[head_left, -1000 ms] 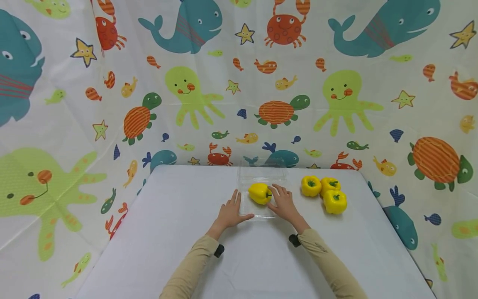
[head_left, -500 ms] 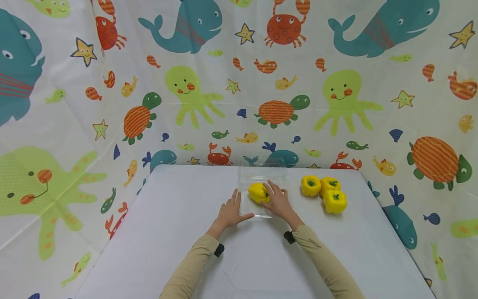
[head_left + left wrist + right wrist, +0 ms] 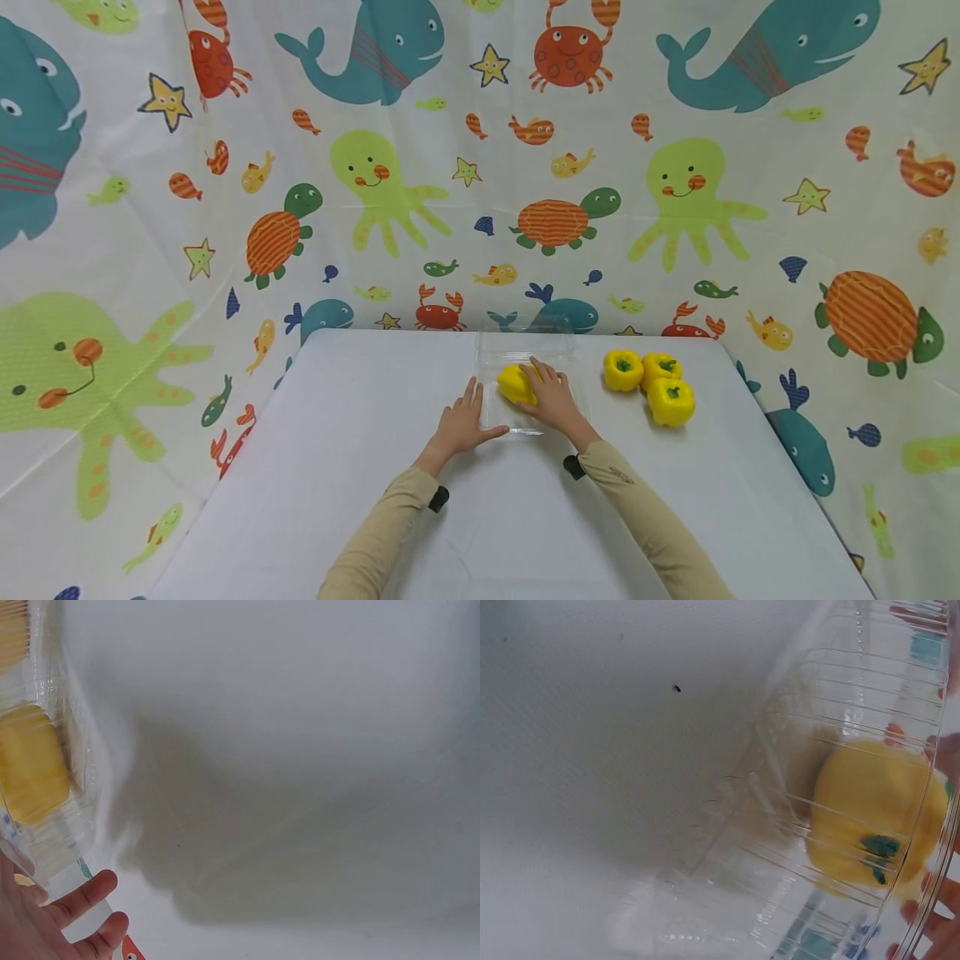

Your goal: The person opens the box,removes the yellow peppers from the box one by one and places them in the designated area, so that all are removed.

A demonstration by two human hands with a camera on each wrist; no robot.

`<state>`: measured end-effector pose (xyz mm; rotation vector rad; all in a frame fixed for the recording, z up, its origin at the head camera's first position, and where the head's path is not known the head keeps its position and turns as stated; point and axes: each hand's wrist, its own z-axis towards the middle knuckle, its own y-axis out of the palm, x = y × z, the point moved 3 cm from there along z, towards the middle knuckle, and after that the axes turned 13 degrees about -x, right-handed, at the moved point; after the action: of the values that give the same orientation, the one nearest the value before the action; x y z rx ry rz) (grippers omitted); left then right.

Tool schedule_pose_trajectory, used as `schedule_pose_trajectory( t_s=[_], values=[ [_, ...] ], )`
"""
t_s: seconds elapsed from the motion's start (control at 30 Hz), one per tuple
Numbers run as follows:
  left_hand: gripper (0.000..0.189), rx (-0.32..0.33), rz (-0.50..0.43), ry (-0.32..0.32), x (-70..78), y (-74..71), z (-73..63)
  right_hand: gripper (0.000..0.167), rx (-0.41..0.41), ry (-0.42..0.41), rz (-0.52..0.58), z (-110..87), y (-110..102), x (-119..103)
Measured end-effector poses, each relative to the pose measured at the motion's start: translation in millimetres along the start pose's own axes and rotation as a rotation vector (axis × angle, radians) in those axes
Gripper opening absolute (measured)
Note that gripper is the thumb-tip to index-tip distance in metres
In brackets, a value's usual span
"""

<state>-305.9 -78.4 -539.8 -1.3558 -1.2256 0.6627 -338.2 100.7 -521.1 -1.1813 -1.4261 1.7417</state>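
Observation:
A yellow bell pepper (image 3: pixel 513 385) lies on its side in a clear plastic clamshell box (image 3: pixel 491 417) whose lid stands raised at the back. My right hand (image 3: pixel 557 402) is over the pepper's stem end, thumb and fingers on either side of it. In the right wrist view the pepper (image 3: pixel 870 802) shows through the ribbed clear wall, green stem visible, fingers at the right edge. My left hand (image 3: pixel 456 427) rests against the box's front left corner, fingers straight and thumb spread along the front edge. In the left wrist view, part of the left hand (image 3: pixel 56 915) shows beside the box.
Several things surround the box: to its right sit three yellow bell peppers, one at the left (image 3: pixel 623 370), one behind (image 3: pixel 660 368) and one in front (image 3: pixel 671 402). A white-covered table (image 3: pixel 360 400) lies under everything. A sea-animal curtain (image 3: pixel 480 233) rises along its back edge.
My right hand has moved left onto the bell pepper from its right side, hiding the stem in the head view. The left hand and the box stay where they were.

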Motion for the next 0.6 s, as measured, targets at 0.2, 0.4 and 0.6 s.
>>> schedule_pose_trajectory(
  t_s=[0.2, 0.4, 0.6],
  values=[
    [0.101, -0.001, 0.003, 0.004, 0.3, -0.8, 0.3, 0.067, -0.015, -0.004, -0.019, 4.4, 1.5, -2.4],
    [0.1, 0.001, -0.004, 0.008, -0.3, 0.1, 1.3, 0.065, -0.011, 0.003, -0.051, 7.5, 6.1, -2.2],
    [0.101, -0.003, 0.006, -0.006, -1.4, 2.5, 3.0, 0.067, -0.027, 0.018, -0.073, 9.5, 11.6, -0.9]
  ],
)
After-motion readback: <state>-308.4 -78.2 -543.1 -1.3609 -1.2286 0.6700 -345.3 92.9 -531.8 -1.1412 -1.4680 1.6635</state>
